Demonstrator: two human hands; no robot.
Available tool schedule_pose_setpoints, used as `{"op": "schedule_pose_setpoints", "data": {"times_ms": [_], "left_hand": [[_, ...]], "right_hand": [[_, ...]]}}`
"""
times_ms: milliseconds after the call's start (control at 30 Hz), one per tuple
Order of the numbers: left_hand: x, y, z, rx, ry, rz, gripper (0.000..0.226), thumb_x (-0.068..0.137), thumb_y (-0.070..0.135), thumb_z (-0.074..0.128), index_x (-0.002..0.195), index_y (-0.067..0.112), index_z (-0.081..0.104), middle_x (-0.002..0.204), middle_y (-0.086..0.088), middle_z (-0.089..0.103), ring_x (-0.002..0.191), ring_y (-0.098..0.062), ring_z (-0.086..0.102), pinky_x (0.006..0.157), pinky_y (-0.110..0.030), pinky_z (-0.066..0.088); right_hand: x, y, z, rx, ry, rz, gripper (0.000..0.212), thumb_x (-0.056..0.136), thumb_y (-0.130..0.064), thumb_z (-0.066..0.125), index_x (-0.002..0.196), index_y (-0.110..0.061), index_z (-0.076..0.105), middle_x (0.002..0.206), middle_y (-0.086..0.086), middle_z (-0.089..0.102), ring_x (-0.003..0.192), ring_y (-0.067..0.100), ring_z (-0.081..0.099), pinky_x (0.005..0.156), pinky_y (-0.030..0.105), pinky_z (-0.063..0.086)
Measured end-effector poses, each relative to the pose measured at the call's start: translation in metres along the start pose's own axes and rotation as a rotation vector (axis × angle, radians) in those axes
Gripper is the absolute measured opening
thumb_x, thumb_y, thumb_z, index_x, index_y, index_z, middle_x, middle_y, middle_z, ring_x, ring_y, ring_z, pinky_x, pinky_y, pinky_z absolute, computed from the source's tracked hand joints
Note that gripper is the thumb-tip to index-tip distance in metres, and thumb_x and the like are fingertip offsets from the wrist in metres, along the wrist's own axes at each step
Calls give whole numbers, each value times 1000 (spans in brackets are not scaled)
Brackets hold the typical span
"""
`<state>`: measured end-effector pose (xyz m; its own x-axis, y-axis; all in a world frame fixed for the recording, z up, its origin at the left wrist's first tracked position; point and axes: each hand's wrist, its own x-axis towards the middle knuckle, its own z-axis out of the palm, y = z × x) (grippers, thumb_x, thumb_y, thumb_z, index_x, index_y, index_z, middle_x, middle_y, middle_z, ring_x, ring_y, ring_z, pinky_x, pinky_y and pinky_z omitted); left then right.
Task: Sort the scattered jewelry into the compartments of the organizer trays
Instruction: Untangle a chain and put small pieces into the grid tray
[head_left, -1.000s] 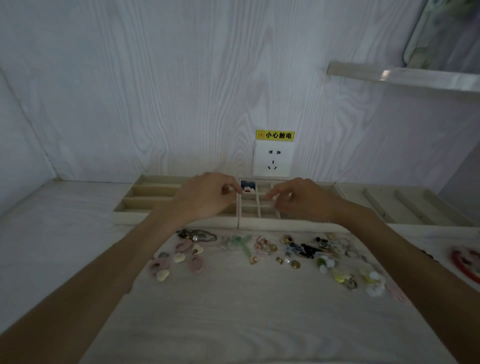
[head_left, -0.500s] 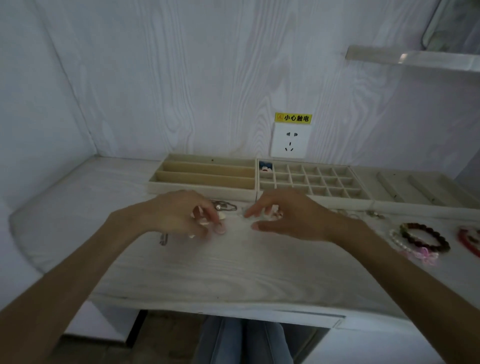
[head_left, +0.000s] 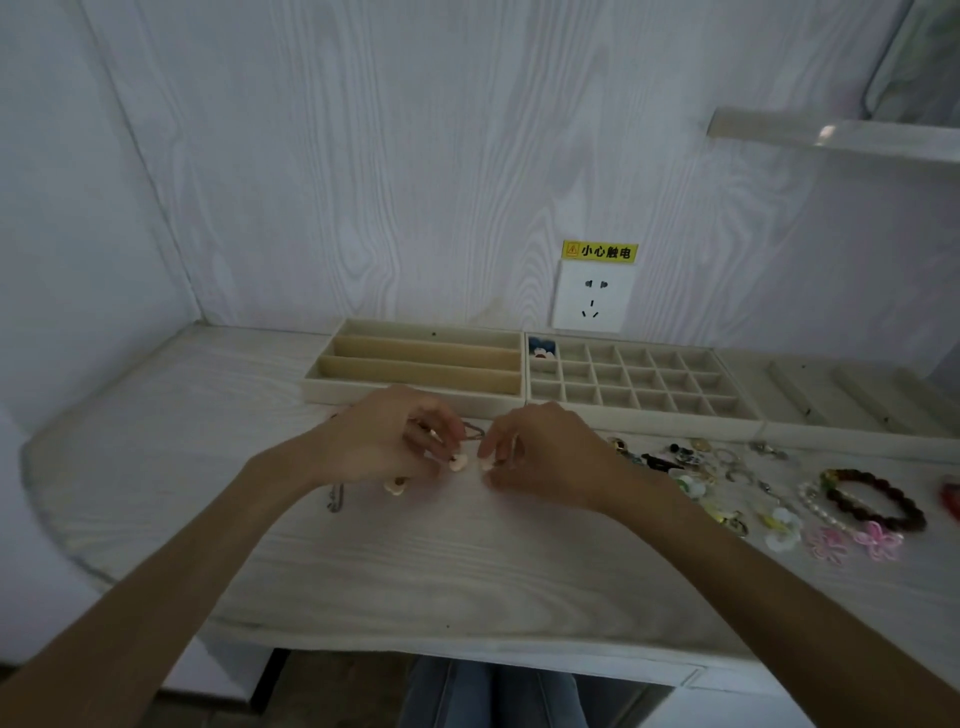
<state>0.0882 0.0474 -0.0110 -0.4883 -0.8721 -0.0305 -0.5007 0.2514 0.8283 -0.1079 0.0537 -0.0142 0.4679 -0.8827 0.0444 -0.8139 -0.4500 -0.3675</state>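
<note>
Pinching small pale charms mid-frame, both hands (head_left: 470, 452) sit curled on the surface (head_left: 467, 571); the grid tray (head_left: 639, 382) lies just beyond, up-right, nearer the right hand (head_left: 540, 452).

A home dressing nook — pale wood-grain desk (head_left: 467, 582), wall socket (head_left: 592, 296), mirror shelf (head_left: 831, 136).

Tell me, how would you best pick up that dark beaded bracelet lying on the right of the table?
The dark beaded bracelet lies flat as an open ring, apart from the trays. I would come from above and pinch one bead of its near arc, where the table is bare. Its far-left edge looks crowded by a pearl strand, so I would avoid that side.
</note>
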Motion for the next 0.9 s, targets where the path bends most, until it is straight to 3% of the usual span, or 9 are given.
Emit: {"op": "schedule_pose_setpoints", "data": {"times_ms": [133, 233, 400, 500, 567, 700, 767, 900], "left_hand": [[4, 4, 5, 177, 19, 54, 28, 73, 8, 79, 94, 23, 68, 91, 11, 68, 81, 2, 63, 62, -4, 43], [9, 6, 9, 190, 52, 60, 27, 74, 14, 79, 98, 23, 69, 92, 11, 67, 76, 6, 60, 67, -5, 44], [26, 26, 13, 159, -79, 39, 32, 86, 26, 66, 117, 27, 60, 109, 10, 65, 97, 1, 61, 81, -11, 46], [40, 35, 18, 20, -144, 34, 24, 91, 27, 60, 114, 31, 62, 111, 11, 67, 104, 0, 62, 89, -19, 49], [53, 34, 21, -80, -87, 56, 18, 87, 30, 65, 105, 28, 67, 107, 5, 70, 101, -6, 65, 91, -28, 51], [79, 34, 24, -95, 131, 80, 16, 87, 34, 62, 96, 24, 70, 85, 13, 70, 79, 5, 64, 68, -8, 46], [96, 32, 21, -21, 201, 88, 14, 85, 34, 64, 92, 24, 71, 87, 13, 69, 85, -1, 64, 76, -13, 47], [132, 31, 10, 212, 274, 98, 12, 86, 39, 64, 84, 28, 70, 85, 12, 67, 88, -8, 64, 79, -24, 46]], "right_hand": [[-9, 8, -8, -88, 42, 30, 17, 84, -21, 63, 99, -24, 71, 94, -7, 66, 88, 11, 60, 77, 25, 48], [-15, 9, -8, -166, 68, 11, 19, 90, -26, 56, 103, -25, 70, 102, -5, 66, 95, 15, 60, 79, 28, 48], [-18, 15, -31, 235, 249, -3, 13, 87, -24, 64, 97, -24, 72, 94, -6, 64, 82, 7, 60, 69, 18, 47], [-17, 18, -42, 521, 350, 55, 11, 85, -21, 66, 94, -26, 72, 83, -8, 71, 69, 0, 64, 64, 10, 49], [-16, 21, -45, 707, 406, 93, 12, 85, -16, 66, 92, -24, 71, 78, -7, 71, 63, -2, 64, 60, 10, 48], [-5, 37, -52, 921, 454, 248, 16, 86, -15, 66, 100, -17, 72, 84, -1, 74, 72, 4, 69, 60, 13, 51], [6, 50, -55, 944, 437, 326, 18, 85, -18, 66, 102, -18, 72, 86, -2, 74, 73, 4, 68, 64, 16, 53], [28, 72, -60, 930, 448, 420, 17, 85, -20, 67, 100, -17, 72, 84, -5, 73, 63, -1, 63, 52, 10, 45]]}}
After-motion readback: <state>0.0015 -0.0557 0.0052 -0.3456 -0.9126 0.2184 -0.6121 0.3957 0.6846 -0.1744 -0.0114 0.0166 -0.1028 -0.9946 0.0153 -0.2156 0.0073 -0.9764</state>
